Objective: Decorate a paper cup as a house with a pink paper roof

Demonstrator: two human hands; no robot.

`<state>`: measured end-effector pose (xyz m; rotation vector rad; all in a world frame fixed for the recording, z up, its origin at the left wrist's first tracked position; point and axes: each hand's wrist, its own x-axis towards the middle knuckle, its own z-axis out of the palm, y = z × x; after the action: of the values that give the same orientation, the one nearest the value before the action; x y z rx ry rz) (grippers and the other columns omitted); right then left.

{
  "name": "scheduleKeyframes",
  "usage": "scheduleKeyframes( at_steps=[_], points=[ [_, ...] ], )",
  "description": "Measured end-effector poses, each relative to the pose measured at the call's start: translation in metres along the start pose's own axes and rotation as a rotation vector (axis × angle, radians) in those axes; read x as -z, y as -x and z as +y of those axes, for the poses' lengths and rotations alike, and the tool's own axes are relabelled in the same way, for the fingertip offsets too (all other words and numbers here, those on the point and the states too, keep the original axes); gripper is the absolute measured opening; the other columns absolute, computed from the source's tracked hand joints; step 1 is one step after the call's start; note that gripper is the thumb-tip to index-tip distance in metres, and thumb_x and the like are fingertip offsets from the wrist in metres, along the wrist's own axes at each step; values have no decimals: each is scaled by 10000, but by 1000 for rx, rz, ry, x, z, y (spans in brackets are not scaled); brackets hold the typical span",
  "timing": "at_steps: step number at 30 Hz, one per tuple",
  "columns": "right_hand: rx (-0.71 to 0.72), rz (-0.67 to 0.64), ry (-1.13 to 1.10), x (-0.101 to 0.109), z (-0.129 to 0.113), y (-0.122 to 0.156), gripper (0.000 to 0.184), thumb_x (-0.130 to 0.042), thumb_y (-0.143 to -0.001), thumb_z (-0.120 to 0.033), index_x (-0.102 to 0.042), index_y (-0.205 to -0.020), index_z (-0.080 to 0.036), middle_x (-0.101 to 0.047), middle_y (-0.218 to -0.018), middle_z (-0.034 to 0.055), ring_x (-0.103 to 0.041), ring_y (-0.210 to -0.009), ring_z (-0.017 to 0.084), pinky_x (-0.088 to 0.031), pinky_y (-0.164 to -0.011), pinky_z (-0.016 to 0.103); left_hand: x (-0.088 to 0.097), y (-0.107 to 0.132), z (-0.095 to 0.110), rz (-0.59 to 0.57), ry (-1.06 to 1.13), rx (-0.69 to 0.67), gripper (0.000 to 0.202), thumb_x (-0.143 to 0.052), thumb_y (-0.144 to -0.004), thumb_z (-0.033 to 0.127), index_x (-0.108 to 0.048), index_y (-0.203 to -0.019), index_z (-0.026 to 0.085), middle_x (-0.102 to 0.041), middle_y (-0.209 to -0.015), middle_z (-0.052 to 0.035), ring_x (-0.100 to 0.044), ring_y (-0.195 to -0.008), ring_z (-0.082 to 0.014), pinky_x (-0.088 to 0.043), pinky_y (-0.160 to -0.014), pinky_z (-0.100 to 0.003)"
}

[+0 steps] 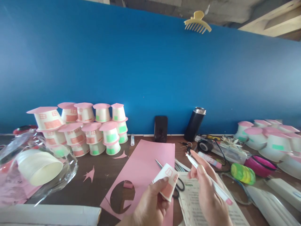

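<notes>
My left hand (151,201) is wrapped round a small white paper cup (169,172), which bears a pink patch and windows drawn in pink lines. The cup is tilted above a pink paper sheet (150,157) with a round hole cut in it. My right hand (208,185) grips a white marker (217,188) with a pink end, its tip up and to the left, apart from the cup. Behind the cup lies a pair of scissors (180,185), partly hidden. Under my right hand is a printed sheet (191,197).
Stacked decorated cups with pink paper tops (70,129) stand at the left, beside plain cups in a plastic bag (44,168). A phone (161,128) and a black bottle (195,124) stand by the blue wall. More decorated cups (277,139) are at the right, near a green-yellow roll (242,173).
</notes>
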<state>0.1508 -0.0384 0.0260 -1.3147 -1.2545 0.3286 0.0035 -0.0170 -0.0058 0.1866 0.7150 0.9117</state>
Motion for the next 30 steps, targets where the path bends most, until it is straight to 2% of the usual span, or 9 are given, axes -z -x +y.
scheduleKeyframes(
  at_steps=[2,4,8,11,14,22,26,30],
  points=[
    [135,-31,75,1,-7,4,291,-416,-976,-357,-592,-1202,-305,-533,-747,-12,-532,-700,179,-436,-752,331,-1,1,0,12,-20,-33,260,-763,-704,231,-648,-892,92,-606,-673,-14,-469,-504,-65,-265,-397,-159],
    [202,-55,104,0,-13,7,222,-446,-962,-321,-615,-1105,-301,-543,-740,-7,-546,-668,180,-445,-720,328,-3,3,1,23,-31,-63,215,-735,-731,204,-648,-898,99,-620,-712,-16,-507,-549,-74,-299,-421,-156],
    [135,-50,101,-6,-19,12,146,-515,-926,-346,-598,-1021,-273,-625,-791,14,-566,-570,163,-467,-593,301,-2,3,1,42,-41,-81,150,-679,-778,166,-640,-910,106,-634,-738,-19,-531,-577,-86,-325,-440,-168],
    [66,-20,8,-10,-23,14,149,-541,-906,-382,-565,-981,-255,-604,-673,-11,-570,-509,156,-460,-499,273,0,1,0,56,-30,-64,217,-684,-784,183,-636,-977,97,-625,-739,-15,-532,-585,-83,-345,-453,-163],
    [31,7,-34,-13,-23,15,158,-571,-884,-398,-550,-950,-255,-571,-584,-38,-569,-461,150,-430,-418,247,3,1,0,15,-15,-66,257,-694,-781,192,-642,-1013,95,-638,-778,-26,-547,-612,-85,-367,-465,-157],
    [104,-42,1,-12,-7,13,90,-612,-860,-332,-583,-848,-247,-622,-597,-12,-572,-448,146,-441,-418,243,1,-1,0,0,-33,-65,258,-720,-767,209,-666,-995,99,-637,-792,-36,-556,-633,-86,-385,-469,-143],
    [99,-70,36,-12,-7,12,107,-597,-871,-340,-563,-822,-252,-604,-568,-31,-514,-402,122,-388,-377,226,2,-1,-1,-82,-35,-80,257,-708,-775,215,-677,-1008,112,-673,-888,-65,-612,-751,-133,-483,-618,-182],
    [101,-93,59,-11,-9,12,124,-592,-873,-345,-555,-802,-250,-596,-567,-33,-494,-396,120,-373,-375,229,2,-1,-2,-119,-42,-102,250,-704,-777,214,-686,-1006,117,-690,-949,-73,-637,-882,-170,-511,-745,-214]
  ],
)
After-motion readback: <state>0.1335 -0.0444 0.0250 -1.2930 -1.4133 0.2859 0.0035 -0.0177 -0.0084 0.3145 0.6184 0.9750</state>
